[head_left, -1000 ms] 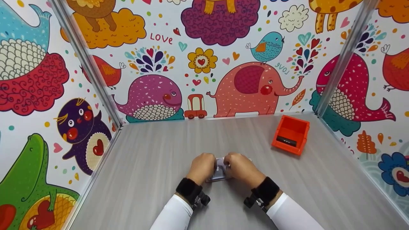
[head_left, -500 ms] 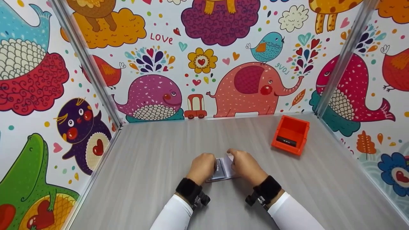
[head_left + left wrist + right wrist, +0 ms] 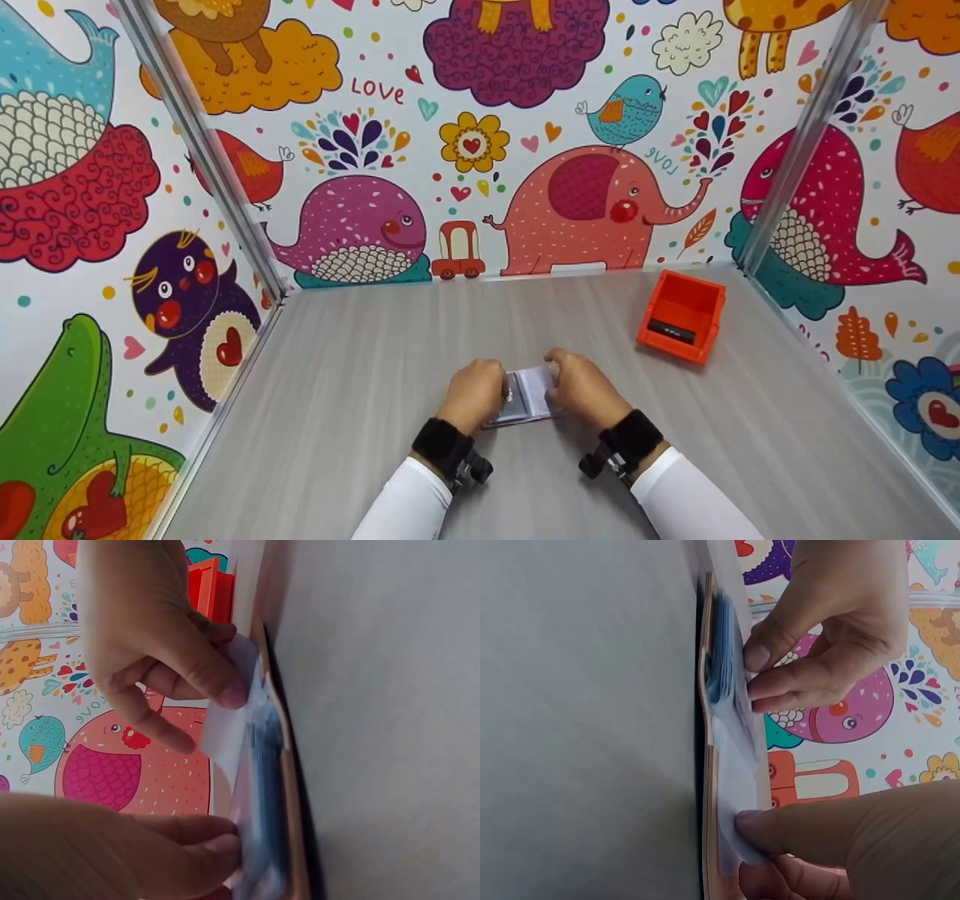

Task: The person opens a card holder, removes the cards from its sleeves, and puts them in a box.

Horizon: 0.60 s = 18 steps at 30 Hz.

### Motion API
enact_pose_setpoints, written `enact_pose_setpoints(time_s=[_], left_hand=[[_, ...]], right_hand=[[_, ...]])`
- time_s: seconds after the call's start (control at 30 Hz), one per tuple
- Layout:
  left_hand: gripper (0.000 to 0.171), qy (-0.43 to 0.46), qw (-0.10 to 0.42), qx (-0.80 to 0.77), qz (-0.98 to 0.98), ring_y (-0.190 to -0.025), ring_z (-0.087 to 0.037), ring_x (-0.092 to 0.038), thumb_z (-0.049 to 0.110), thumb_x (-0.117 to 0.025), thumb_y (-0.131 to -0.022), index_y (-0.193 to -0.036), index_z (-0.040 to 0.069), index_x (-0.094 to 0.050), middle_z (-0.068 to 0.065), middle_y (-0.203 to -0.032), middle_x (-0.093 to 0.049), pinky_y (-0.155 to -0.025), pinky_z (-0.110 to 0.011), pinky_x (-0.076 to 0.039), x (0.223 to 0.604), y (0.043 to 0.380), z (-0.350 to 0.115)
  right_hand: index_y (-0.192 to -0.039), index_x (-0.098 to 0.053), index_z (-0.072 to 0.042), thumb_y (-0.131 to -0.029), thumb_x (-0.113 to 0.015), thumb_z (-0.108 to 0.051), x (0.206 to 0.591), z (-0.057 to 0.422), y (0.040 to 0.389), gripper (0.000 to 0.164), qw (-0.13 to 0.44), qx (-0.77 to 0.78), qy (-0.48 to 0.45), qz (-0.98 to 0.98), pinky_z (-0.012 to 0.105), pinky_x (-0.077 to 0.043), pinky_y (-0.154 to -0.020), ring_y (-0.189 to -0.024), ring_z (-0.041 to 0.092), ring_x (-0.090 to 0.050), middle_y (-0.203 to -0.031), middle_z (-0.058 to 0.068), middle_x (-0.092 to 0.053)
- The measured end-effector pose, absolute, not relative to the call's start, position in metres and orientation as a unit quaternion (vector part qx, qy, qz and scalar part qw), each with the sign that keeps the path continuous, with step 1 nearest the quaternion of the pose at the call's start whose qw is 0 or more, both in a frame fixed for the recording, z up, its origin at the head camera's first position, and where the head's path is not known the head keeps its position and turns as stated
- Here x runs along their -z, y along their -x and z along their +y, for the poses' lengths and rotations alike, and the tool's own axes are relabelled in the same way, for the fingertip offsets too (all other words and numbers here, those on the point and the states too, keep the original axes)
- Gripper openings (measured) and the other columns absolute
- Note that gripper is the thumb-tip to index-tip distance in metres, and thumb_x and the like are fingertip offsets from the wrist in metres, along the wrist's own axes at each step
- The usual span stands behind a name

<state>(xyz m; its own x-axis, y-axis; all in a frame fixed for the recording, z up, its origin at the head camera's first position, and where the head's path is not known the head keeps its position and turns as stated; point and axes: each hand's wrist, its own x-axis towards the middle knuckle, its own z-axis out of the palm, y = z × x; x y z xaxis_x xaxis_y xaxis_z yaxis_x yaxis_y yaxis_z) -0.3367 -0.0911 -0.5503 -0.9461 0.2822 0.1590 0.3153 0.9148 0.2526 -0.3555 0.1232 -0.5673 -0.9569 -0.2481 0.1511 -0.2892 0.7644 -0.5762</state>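
An open card holder (image 3: pixel 526 394) with a brown cover and clear plastic sleeves lies flat on the table. My left hand (image 3: pixel 474 391) holds its left half, thumb and fingertips at the thick stack of sleeves (image 3: pixel 726 652) in the right wrist view. A dark card shows in the top left sleeve. On the other half, my right hand (image 3: pixel 586 390) pinches a translucent sleeve (image 3: pixel 227 731) between thumb and fingers, its edge lifted off the cover in the left wrist view. From the head view both hands' fingertips are partly hidden.
An orange bin (image 3: pixel 682 315) with a black cylindrical thing (image 3: pixel 671 331) inside stands at the back right of the grey table (image 3: pixel 360 375). Printed cartoon walls (image 3: pixel 480 112) with metal corner posts close off the back and both sides.
My right hand has moved slightly to the right with a sleeve, laying more of the card holder's right half in view. My left hand stays in place.
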Motion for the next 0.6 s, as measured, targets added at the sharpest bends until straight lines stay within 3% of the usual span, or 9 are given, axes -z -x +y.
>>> enact_pose_setpoints(time_s=[0.1, 0.2, 0.37, 0.5, 0.6], left_hand=[[0.019, 0.153, 0.061, 0.139, -0.977, -0.076, -0.025, -0.071, -0.002, -0.086, -0.078, -0.071, 0.014, -0.077, -0.007, -0.085, -0.08, -0.071, -0.047, -0.063, 0.55, 0.336, -0.091], [0.02, 0.153, 0.065, 0.137, -0.976, -0.075, -0.025, -0.071, -0.001, -0.086, -0.079, -0.071, 0.014, -0.076, -0.007, -0.085, -0.08, -0.07, -0.047, -0.063, 0.549, 0.336, -0.091], [0.02, 0.159, 0.077, 0.133, -0.975, -0.075, -0.027, -0.073, 0.001, -0.086, -0.08, -0.07, 0.014, -0.073, -0.007, -0.083, -0.079, -0.069, -0.047, -0.062, 0.548, 0.334, -0.091], [0.017, 0.175, 0.089, 0.137, -0.971, -0.075, -0.029, -0.074, 0.003, -0.088, -0.079, -0.072, 0.013, -0.076, -0.008, -0.082, -0.079, -0.069, -0.049, -0.062, 0.557, 0.339, -0.093], [0.017, 0.192, 0.119, 0.134, -0.965, -0.07, -0.027, -0.07, 0.005, -0.088, -0.076, -0.071, 0.015, -0.075, -0.007, -0.079, -0.077, -0.063, -0.052, -0.058, 0.584, 0.356, -0.097]], right_hand=[[-0.131, -0.074, 0.004, -0.079, -0.082, 0.006, 0.568, 0.123, 0.356, 0.052, 0.038, -0.313, -0.131, -0.94, 0.052, -0.063, -0.095, -0.092, 0.029, -0.07, -0.099, 0.014, -0.079], [-0.127, -0.075, 0.004, -0.076, -0.082, 0.008, 0.567, 0.122, 0.355, 0.051, 0.05, -0.314, -0.13, -0.939, 0.052, -0.063, -0.091, -0.088, 0.028, -0.069, -0.096, 0.014, -0.078], [-0.116, -0.076, 0.005, -0.078, -0.08, 0.006, 0.566, 0.117, 0.354, 0.038, 0.057, -0.336, -0.17, -0.924, 0.041, -0.06, -0.077, -0.077, 0.019, -0.066, -0.082, 0.007, -0.074], [-0.109, -0.077, 0.005, -0.083, -0.076, 0.007, 0.568, 0.114, 0.355, 0.026, 0.056, -0.371, -0.212, -0.902, 0.034, -0.06, -0.076, -0.081, 0.017, -0.071, -0.086, 0.01, -0.079], [-0.107, -0.079, 0.005, -0.086, -0.074, 0.006, 0.57, 0.112, 0.357, 0.022, 0.045, -0.393, -0.218, -0.892, 0.03, -0.06, -0.076, -0.084, 0.017, -0.072, -0.09, 0.011, -0.081]])
